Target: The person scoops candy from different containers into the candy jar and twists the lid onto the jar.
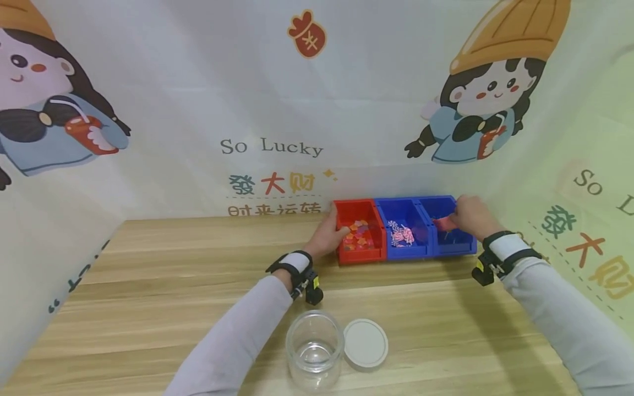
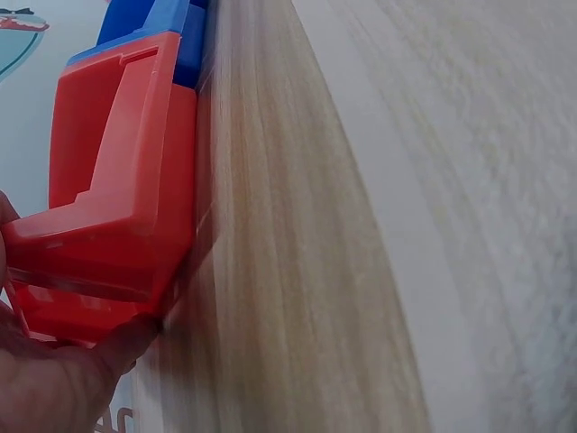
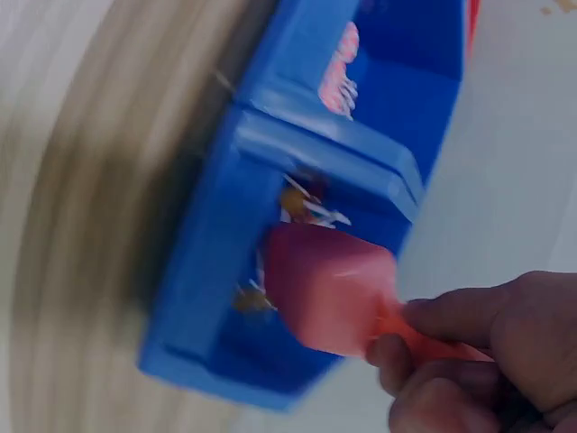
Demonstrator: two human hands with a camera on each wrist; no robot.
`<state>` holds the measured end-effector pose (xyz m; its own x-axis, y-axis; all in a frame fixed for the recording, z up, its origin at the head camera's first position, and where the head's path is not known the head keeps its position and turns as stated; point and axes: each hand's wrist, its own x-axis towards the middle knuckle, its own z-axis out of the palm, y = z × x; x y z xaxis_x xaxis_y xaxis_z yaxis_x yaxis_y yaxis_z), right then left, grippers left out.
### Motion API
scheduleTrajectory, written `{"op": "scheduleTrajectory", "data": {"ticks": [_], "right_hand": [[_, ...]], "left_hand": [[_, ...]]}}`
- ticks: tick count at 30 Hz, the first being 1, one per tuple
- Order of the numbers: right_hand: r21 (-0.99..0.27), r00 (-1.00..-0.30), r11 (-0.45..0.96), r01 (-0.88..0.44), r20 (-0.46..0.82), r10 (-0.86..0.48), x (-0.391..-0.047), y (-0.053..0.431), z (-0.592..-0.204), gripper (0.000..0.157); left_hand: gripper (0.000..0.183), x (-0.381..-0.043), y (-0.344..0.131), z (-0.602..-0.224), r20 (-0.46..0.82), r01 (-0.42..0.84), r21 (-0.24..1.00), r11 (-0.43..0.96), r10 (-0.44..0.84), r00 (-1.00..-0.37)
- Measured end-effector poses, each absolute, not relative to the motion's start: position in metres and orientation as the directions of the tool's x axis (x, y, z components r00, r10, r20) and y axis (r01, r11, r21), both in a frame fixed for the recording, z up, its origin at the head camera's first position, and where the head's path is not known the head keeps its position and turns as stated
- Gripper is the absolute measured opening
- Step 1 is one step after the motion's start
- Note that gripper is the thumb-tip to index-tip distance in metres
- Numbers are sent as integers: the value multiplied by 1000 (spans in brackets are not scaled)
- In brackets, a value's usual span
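My left hand (image 1: 324,234) grips the left side wall of a red bin (image 1: 362,256), which holds small red and orange flower-shaped pieces (image 1: 359,235). Joined to its right are two blue bins. In the middle blue bin (image 1: 409,253) lie pink and white swirl pieces (image 1: 402,235). Over at the right blue bin (image 1: 454,249), my right hand (image 1: 476,217) holds a pinkish-red scoop (image 3: 329,284) by its handle. The scoop's head is down inside that bin, among small brown and white pieces (image 3: 311,209) that it partly hides.
A clear glass jar (image 1: 315,352) without a lid stands near the table's front edge. Beside it on the right lies a round white lid (image 1: 366,344). Behind the bins hangs a printed cloth (image 1: 366,137), and another cloth side (image 1: 584,231) rises at the right.
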<state>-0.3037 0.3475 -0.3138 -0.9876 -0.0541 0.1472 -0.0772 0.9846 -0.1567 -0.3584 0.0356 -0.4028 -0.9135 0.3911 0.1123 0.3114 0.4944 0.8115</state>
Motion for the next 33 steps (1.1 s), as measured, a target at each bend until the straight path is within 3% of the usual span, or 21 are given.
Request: {"op": "scheduleTrajectory", "data": {"ticks": [5, 9, 18, 28, 33], "right_hand": [[-73, -993, 992, -101, 69, -96, -303, 348, -291, 14], [69, -983, 982, -175, 41, -178, -301, 341, -282, 5], [408, -940, 856, -317, -16, -340, -292, 317, -304, 10], [356, -948, 883, -307, -33, -316, -296, 323, -306, 22], [258, -971, 937, -235, -105, -215, -301, 335, -296, 4]], "left_hand": [[80, -360, 32, -402, 125, 314, 809, 498, 375, -918], [80, -361, 31, -403, 105, 289, 817, 499, 364, -925], [80, -360, 32, -409, 116, 304, 807, 507, 369, -922], [80, -355, 31, -408, 109, 298, 810, 506, 369, -923], [79, -356, 33, -408, 93, 290, 808, 512, 376, -922]]}}
